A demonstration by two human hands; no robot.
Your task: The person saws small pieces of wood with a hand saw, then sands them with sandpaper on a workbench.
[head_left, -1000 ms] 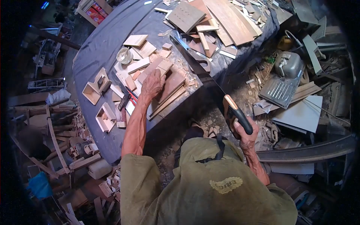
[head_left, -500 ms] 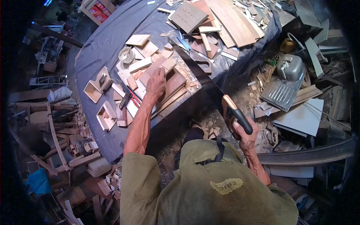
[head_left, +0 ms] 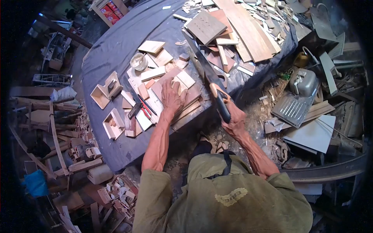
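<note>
My right hand (head_left: 234,117) is wrapped around the black-and-orange handle of a handsaw (head_left: 204,66). The saw's blade points away from me, over the table's near right edge. My left hand (head_left: 173,96) lies on a brown wooden board (head_left: 193,91), fingers spread, beside a small pale wood piece (head_left: 185,78). What is under the palm is hidden. Left of that hand are red-handled pliers (head_left: 146,111) and a hammer (head_left: 135,110). A tub (head_left: 138,61) stands behind, among pale wood offcuts (head_left: 153,73).
Two small wooden boxes (head_left: 113,123) sit at the left of the cloth-covered table (head_left: 112,50). Boards and scraps (head_left: 248,35) are heaped at the far right. On the floor to the right lie a metal sink (head_left: 294,103) and a white panel (head_left: 314,134).
My right hand has brought the saw leftward, closer to the board, with its blade steeper. The fingers of my left hand have spread out on the board. The view has shifted slightly.
</note>
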